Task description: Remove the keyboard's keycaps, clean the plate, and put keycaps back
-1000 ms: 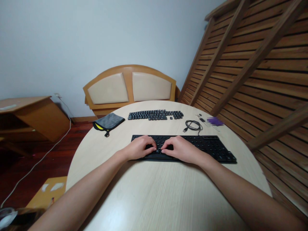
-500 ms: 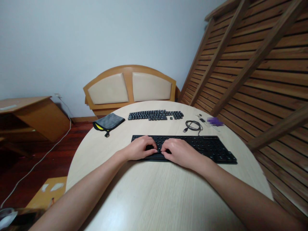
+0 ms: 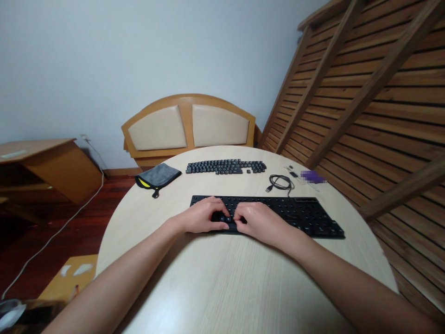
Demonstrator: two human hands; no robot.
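A black keyboard [image 3: 306,213] lies across the table in front of me, most of its keycaps off and the bare key posts showing. My left hand [image 3: 205,215] rests on its left part, thumb and forefinger apart, with nothing visible between them. Close beside it, my right hand [image 3: 259,220] is over the middle of the keyboard, fingers curled and thumb and forefinger pinched. Whatever may be in that pinch is hidden. Behind the keyboard, loose black keycaps [image 3: 215,167] stand in rows. The keyboard's coiled USB cable [image 3: 281,182] lies behind its right half.
The round pale table [image 3: 222,287] carries a grey cloth [image 3: 160,176] with black and yellow edging at the back left. Small tools and a blurred purple item [image 3: 313,176] are at the back right. A wooden slatted frame [image 3: 375,102] leans along the right side.
My left thumb has moved down, away from the forefinger, widening the gap between them. My right hand stays pinched in nearly the same place. The view has shifted slightly.
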